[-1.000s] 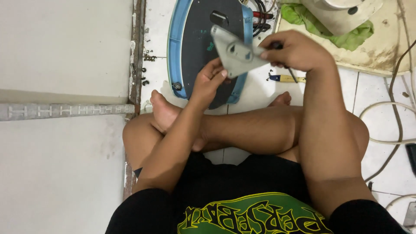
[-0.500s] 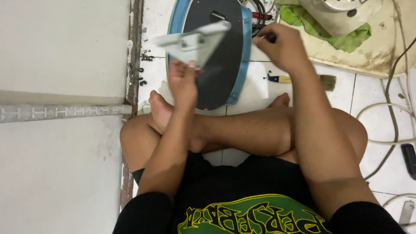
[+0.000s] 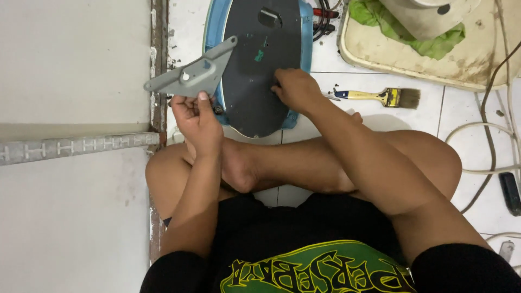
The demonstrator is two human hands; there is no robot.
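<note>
I see the left hand (image 3: 196, 116) pinching a grey metal bracket (image 3: 191, 73) just left of the dark oval base plate (image 3: 260, 65); the right hand (image 3: 296, 89) rests curled on that plate, grip unclear.

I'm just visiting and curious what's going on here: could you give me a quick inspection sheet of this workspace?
Surface: white tiled floor; the person sits cross-legged on it.
Job's things: grey metal bracket; dark oval plate with blue rim.
Clutter: paintbrush; green cloth on a cream tray.
Hands: left hand holds the bracket up; right hand rests on the plate.
Cables: white cable on the right; dark wires above the plate.
Surroundings: white panel, metal rail.
</note>
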